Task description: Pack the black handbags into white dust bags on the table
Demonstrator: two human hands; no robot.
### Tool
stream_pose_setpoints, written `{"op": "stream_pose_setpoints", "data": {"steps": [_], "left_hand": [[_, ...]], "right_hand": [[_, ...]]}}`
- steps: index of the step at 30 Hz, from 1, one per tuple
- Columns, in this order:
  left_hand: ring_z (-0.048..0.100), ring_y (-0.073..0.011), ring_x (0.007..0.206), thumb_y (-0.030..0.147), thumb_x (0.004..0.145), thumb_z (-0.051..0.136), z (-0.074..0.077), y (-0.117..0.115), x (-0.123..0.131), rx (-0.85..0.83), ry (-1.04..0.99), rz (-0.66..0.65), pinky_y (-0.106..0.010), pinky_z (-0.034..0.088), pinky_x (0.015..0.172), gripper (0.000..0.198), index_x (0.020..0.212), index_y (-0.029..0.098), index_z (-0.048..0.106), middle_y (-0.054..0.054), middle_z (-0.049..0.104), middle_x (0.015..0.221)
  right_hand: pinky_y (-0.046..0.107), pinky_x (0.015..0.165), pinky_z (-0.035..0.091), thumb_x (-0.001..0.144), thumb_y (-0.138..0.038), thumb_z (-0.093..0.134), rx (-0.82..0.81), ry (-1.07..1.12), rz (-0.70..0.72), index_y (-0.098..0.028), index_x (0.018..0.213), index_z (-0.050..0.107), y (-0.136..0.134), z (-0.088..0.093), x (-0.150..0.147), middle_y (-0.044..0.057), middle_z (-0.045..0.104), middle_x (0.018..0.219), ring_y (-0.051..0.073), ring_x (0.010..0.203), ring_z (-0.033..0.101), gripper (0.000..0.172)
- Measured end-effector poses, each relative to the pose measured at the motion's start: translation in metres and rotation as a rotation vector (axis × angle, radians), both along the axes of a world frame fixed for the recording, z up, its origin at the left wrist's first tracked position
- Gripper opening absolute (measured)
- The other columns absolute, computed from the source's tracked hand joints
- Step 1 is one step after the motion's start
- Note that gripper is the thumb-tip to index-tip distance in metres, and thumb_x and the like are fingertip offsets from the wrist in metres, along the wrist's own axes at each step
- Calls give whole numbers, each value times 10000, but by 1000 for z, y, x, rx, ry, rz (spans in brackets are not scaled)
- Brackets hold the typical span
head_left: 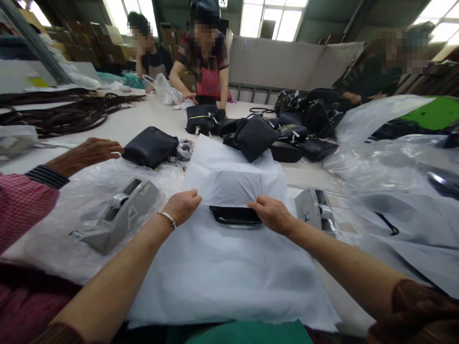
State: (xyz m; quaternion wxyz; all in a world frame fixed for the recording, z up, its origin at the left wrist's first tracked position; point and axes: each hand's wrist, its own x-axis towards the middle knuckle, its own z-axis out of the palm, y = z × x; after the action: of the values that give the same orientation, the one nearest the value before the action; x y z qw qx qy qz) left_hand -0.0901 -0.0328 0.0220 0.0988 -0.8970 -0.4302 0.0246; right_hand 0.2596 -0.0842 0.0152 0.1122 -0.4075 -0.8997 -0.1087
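Note:
White tissue paper (229, 267) lies spread in front of me on the table. On it rests a black handbag (234, 216), mostly covered by a fold of the paper, with only a dark strip showing. My left hand (184, 205) pinches the fold's left edge, and a silver bangle circles that wrist. At the fold's right side, my right hand (272, 212) grips the paper right beside the bag's end. More of the sheet stretches away beyond the fold, partly under another black bag (255, 136).
Grey tape dispensers stand left (122, 215) and right (315, 210). Several black bags (304, 124) are piled beyond the paper. A co-worker's hand (89, 155) reaches in from the left near a black pouch (150, 145). Dark straps (71, 112) and clear plastic (387, 157) cover other areas.

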Motion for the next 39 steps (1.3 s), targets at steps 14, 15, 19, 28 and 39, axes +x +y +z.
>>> {"op": "stream_pose_setpoints", "data": {"steps": [14,15,19,28,39], "left_hand": [[638,-188,748,173,962,492,9,-8,-2,-178,-2,60,-303,447,655,201,906,168,684,-87,654,954],[647,-191,761,188,941,537,13,-9,-3,-225,7,46,-300,446,658,163,910,172,696,-81,669,954],[650,-170,726,354,854,704,64,-5,0,-408,-149,-79,-272,454,670,194,962,195,729,-14,703,799],[630,-240,1181,416,1000,497,93,45,134,-156,-370,-289,-355,473,1010,399,1269,177,667,-114,681,1259],[255,-387,1519,639,949,455,-4,39,149,-51,-327,-118,-636,169,1199,698,1545,276,424,-137,320,1654]], "right_hand": [[254,625,314,968,-140,482,-102,28,7,-244,1319,662,-4,-9,7,45,604,850,145,686,487,407],[256,622,303,975,-141,473,-113,14,3,-254,1340,650,-5,-9,7,43,602,846,144,680,479,421],[263,611,268,981,-149,466,-153,-41,-2,-280,1387,617,-4,-7,7,41,608,855,141,670,461,453],[260,600,327,961,-133,476,-171,-101,14,-268,1393,616,-3,7,-1,44,630,872,147,677,519,474],[380,1007,441,1009,-305,466,-42,269,-393,-150,1310,649,80,47,35,161,670,1290,263,1187,599,385]]}}
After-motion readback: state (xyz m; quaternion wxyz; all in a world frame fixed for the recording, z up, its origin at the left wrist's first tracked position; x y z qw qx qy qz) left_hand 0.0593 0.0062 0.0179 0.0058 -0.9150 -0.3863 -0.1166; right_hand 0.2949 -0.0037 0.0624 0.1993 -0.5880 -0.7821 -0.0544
